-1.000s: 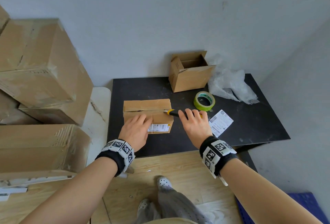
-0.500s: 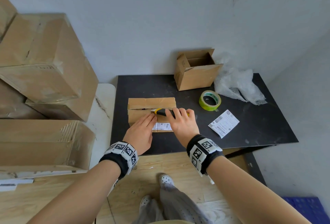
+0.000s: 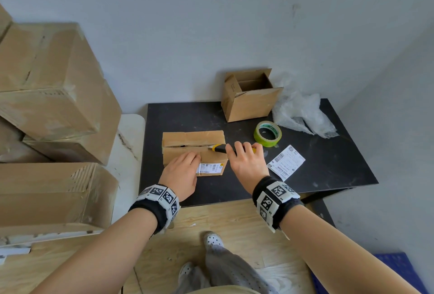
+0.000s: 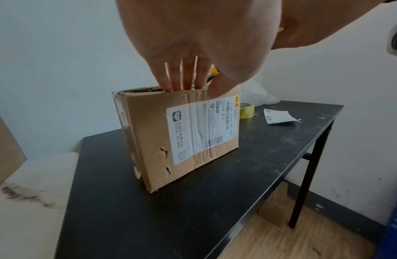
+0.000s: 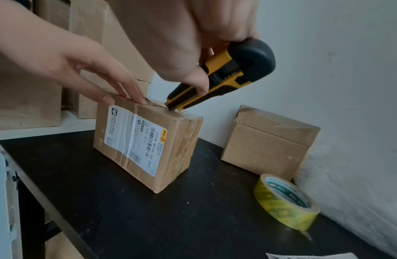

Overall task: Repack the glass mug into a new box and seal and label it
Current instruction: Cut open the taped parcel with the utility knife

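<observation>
A taped old box (image 3: pixel 187 138) with a shipping label on its front stands on the black table (image 3: pixel 328 171). My left hand (image 3: pixel 182 171) presses its straight fingers (image 4: pixel 184 77) on the box top near the front edge. My right hand (image 3: pixel 246 161) grips a yellow and black utility knife (image 5: pixel 219 77). The knife's tip sits in the top seam near the box's right end. The seam shows a dark slit along its left part. The new box (image 3: pixel 251 100) stands open at the table's back. No glass mug is in view.
A green tape roll (image 3: pixel 267 133) lies right of the old box, with a loose printed label (image 3: pixel 286 162) nearer the front. Crumpled bubble wrap (image 3: pixel 303 113) lies at the back right. Large cardboard boxes (image 3: pixel 54 87) are stacked to the left, beside the table.
The knife tip ran left along the seam to the middle of the box, then came back toward the right end. My left hand stayed pressed on the box top.
</observation>
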Demonstrator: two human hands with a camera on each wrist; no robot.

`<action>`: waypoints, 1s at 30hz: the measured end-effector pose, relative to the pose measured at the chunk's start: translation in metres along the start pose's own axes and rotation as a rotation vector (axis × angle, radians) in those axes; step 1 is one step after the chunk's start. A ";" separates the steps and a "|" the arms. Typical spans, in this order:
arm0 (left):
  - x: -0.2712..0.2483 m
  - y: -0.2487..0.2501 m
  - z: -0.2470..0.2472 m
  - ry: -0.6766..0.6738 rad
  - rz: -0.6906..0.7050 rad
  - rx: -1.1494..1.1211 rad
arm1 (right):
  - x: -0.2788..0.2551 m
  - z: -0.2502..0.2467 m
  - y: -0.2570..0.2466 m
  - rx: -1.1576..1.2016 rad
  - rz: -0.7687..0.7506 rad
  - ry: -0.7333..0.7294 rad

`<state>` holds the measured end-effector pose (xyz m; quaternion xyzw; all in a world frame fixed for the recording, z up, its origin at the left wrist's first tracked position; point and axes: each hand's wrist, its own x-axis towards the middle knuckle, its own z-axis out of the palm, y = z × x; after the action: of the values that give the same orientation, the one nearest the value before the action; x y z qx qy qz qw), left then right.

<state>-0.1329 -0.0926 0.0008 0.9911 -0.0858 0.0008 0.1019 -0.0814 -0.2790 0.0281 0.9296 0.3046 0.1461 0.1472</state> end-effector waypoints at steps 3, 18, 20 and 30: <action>0.006 0.003 -0.002 -0.007 -0.012 0.010 | -0.005 0.000 0.010 -0.005 0.031 -0.014; 0.026 0.011 -0.015 -0.064 -0.026 0.132 | -0.028 0.002 0.057 0.360 0.359 -0.320; 0.033 0.012 -0.019 -0.052 -0.022 0.127 | -0.025 0.007 0.063 0.633 0.478 -0.464; 0.062 -0.011 -0.023 -0.217 -0.003 -0.022 | -0.009 0.024 0.074 1.399 0.649 -0.512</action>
<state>-0.0697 -0.0879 0.0223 0.9843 -0.0951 -0.1075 0.1027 -0.0407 -0.3461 0.0317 0.8530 -0.0025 -0.2601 -0.4524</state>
